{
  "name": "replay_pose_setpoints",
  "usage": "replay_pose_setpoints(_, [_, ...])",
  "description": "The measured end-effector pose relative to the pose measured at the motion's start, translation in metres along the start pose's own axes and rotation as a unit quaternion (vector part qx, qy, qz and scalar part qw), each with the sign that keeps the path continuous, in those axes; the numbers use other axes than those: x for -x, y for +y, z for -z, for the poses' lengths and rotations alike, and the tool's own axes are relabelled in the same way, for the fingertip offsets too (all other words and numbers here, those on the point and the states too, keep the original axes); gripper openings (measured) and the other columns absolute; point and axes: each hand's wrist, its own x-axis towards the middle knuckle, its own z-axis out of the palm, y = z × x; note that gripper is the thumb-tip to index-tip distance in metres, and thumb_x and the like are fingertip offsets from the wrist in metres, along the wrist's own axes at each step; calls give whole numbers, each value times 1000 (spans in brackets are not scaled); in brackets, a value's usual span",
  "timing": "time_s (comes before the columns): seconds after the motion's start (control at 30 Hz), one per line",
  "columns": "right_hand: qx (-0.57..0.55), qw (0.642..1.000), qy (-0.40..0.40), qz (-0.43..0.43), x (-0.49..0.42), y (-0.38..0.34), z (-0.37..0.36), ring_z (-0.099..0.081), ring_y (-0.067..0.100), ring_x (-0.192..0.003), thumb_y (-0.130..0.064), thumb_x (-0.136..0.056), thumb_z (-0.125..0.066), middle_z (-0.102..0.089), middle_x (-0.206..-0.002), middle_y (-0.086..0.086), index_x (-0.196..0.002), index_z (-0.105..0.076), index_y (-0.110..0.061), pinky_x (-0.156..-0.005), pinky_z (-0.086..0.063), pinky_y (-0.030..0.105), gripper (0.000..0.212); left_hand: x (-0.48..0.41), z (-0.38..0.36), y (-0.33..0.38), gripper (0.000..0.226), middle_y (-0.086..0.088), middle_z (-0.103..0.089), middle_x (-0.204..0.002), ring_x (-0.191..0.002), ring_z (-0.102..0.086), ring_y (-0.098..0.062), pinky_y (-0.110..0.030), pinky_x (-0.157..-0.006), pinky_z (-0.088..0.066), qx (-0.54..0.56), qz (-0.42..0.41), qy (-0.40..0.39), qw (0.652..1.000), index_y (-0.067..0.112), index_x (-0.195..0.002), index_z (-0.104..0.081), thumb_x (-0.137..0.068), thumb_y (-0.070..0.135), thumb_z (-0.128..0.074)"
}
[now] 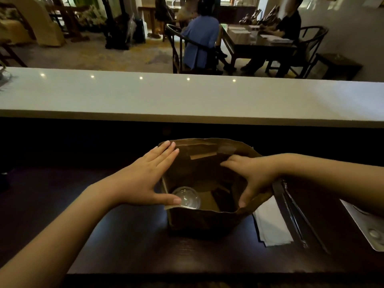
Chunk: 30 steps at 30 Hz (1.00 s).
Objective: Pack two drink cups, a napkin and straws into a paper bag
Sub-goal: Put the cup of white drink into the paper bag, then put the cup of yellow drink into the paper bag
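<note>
A brown paper bag [199, 222] stands open on the dark counter in front of me. Inside it, at the near left, one clear drink cup with a domed lid [186, 198] is visible. My left hand [145, 179] lies flat against the bag's left wall, fingers spread, thumb over the rim near the cup. My right hand [252, 173] grips the bag's right rim, thumb inside and fingers over the edge. A white napkin [272, 223] lies on the counter just right of the bag, with dark wrapped straws [293, 213] beside it.
A raised white countertop [187, 96] runs across behind the bag. A flat white item [367, 227] lies at the far right edge of the dark counter. Beyond, people sit at a dark table [259, 44] with chairs.
</note>
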Motion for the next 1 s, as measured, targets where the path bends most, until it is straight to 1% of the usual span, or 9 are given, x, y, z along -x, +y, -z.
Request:
replay_pose_setpoints(0.1, [-39,999,29,6,18,3,18,-23,21,-139,-43,-68,-76,-15,-153,0,-148,-7,-20,-112,-31,33,108,-7,4,4,107,11,32,-141,-121,43,6,-5,-93,27,5,5,-1,1000,30,-130,25,-57,84,-32])
replay_pose_setpoints(0.23, [-70,996,57,9,40,15,37,-25,19,-137,-46,-67,-75,-18,-150,-3,-147,-11,-23,-112,-31,35,105,-19,17,13,111,6,22,-150,-134,28,-5,-21,-108,13,27,27,-11,999,23,-140,16,-57,79,-31])
replay_pose_setpoints(0.4, [-97,991,92,15,64,44,43,-19,17,-140,-47,-68,-73,-14,-153,-5,-147,-7,-26,-112,-21,29,105,-41,33,39,108,2,13,-156,-137,19,-5,-27,-109,3,84,47,-8,995,19,-143,8,-61,72,-38])
replay_pose_setpoints(0.5, [-123,988,98,12,77,70,39,-16,15,-141,-47,-66,-74,-10,-155,-6,-147,-3,-28,-114,-19,30,109,-62,38,65,102,-1,6,-157,-141,10,-11,-32,-114,-4,119,78,15,990,17,-144,4,-71,63,-49])
replay_pose_setpoints(0.63, [-149,984,98,-11,89,118,23,-16,14,-141,-46,-67,-74,-10,-156,-7,-147,-3,-27,-111,-19,28,109,-98,41,119,92,-3,-7,-157,-142,-12,-19,-35,-112,-19,222,91,65,969,23,-145,-3,-76,56,-55])
replay_pose_setpoints(0.73, [-175,977,116,-32,91,160,2,-16,14,-141,-47,-66,-76,-10,-156,-6,-147,-4,-25,-108,-17,23,110,-128,22,175,90,-1,-19,-155,-139,-24,-18,-27,-103,-26,326,64,107,937,25,-144,-8,-76,52,-60])
replay_pose_setpoints(0.83, [-204,964,159,-60,79,198,-29,-14,16,-143,-42,-68,-77,-9,-158,1,-148,-4,-18,-108,-14,21,112,-157,-22,218,91,-4,-23,-154,-138,-27,-18,-26,-107,-25,394,69,62,914,19,-145,-12,-76,46,-66])
replay_pose_setpoints(0.93, [-248,950,167,-85,52,225,-70,-9,20,-145,-39,-70,-77,-4,-159,8,-148,-1,-11,-115,-12,28,112,-181,-83,233,91,-7,-25,-153,-137,-29,-22,-29,-106,-28,385,129,-33,913,17,-144,-13,-77,48,-65])
replay_pose_setpoints(1.0, [-293,936,172,-95,30,234,-101,-7,23,-145,-36,-71,-77,-2,-158,11,-148,-1,-8,-116,-11,30,111,-195,-122,234,92,-10,-22,-154,-139,-26,-25,-30,-106,-28,400,183,-51,897,14,-145,-11,-77,43,-66])
